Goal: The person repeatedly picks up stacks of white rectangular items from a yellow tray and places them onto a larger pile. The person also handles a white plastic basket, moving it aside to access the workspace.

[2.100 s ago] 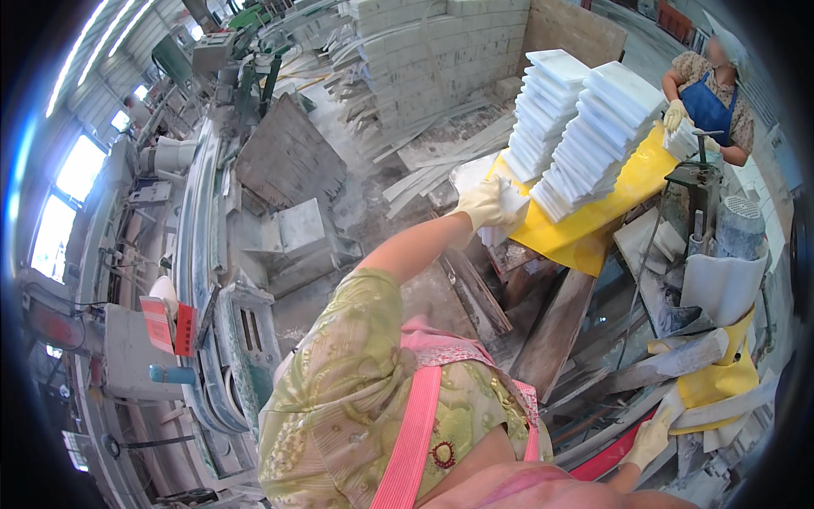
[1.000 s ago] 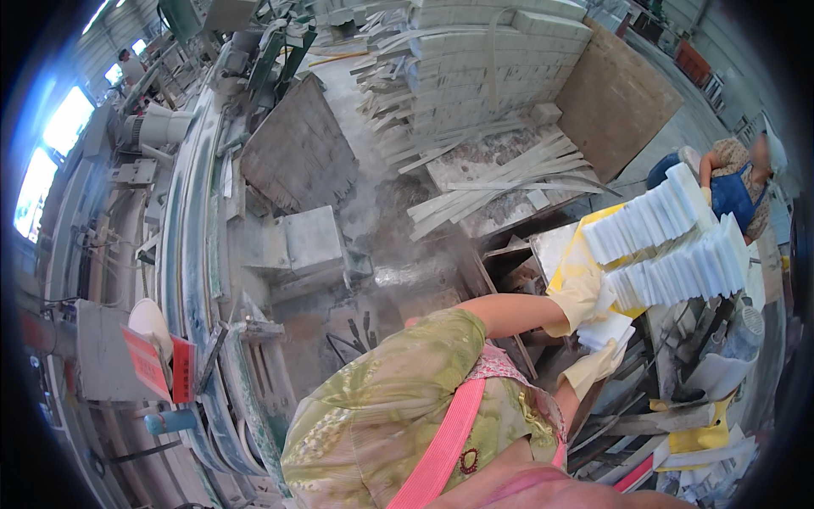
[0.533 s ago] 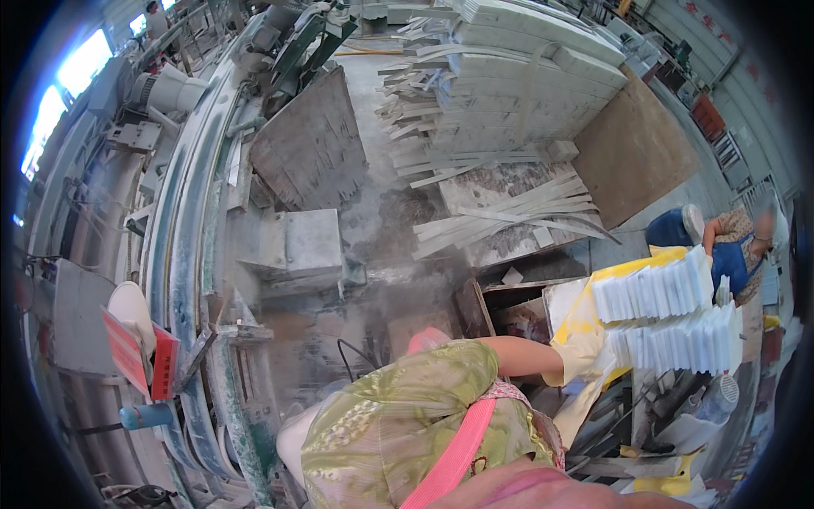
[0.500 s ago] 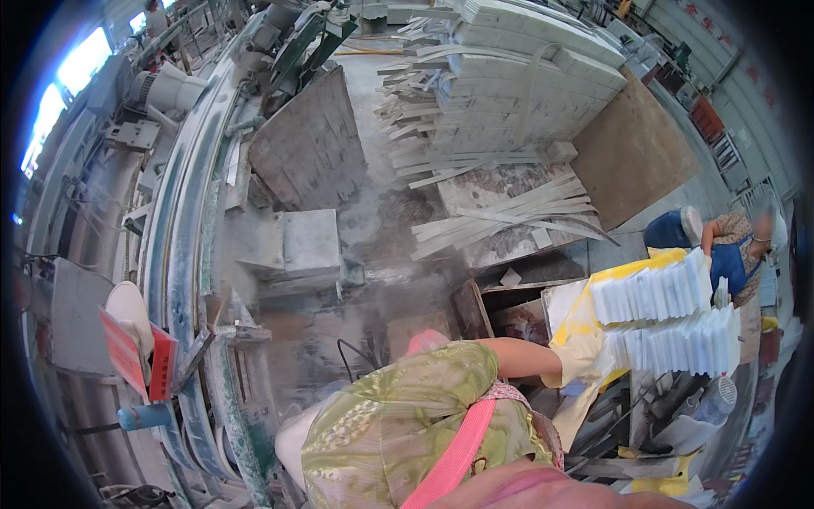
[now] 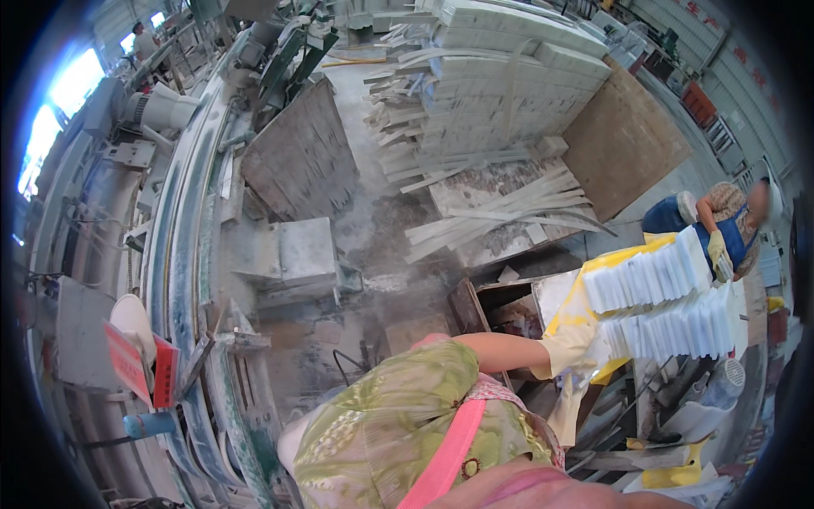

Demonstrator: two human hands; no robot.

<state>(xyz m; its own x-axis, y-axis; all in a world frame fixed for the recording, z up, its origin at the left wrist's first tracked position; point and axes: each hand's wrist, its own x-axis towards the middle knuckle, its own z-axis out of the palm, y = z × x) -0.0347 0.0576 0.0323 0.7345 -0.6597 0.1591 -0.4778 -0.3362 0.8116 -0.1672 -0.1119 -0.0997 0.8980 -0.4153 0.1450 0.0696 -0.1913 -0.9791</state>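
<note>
My left hand point(image 5: 566, 349), in a cream work glove, reaches rightward to the near end of two rows of thin white stone tiles standing on edge. Its fingers merge with the pale tiles, and their grip cannot be made out. The far row point(image 5: 644, 276) and the near row point(image 5: 674, 327) rest on a yellow-edged support. Just below the left glove hangs a second cream glove, my right hand point(image 5: 566, 416), its fingers unclear and its arm mostly hidden by my body. My green patterned sleeve point(image 5: 390, 399) and pink strap point(image 5: 445, 458) fill the lower middle.
Beyond the tiles sits a co-worker in a blue apron point(image 5: 729, 242), with a gloved hand point(image 5: 719, 250) near them. An open wooden box point(image 5: 471, 310) stands left of the tiles. Stacked white slabs point(image 5: 509, 102) and loose strips point(image 5: 500, 216) lie farther off; a machine rail point(image 5: 170, 254) runs along the left.
My left glove has shifted slightly while staying by the tile rows; the second glove now hangs more distinctly below it. The co-worker's gloved hand has come into sight, and the view has shifted a little.
</note>
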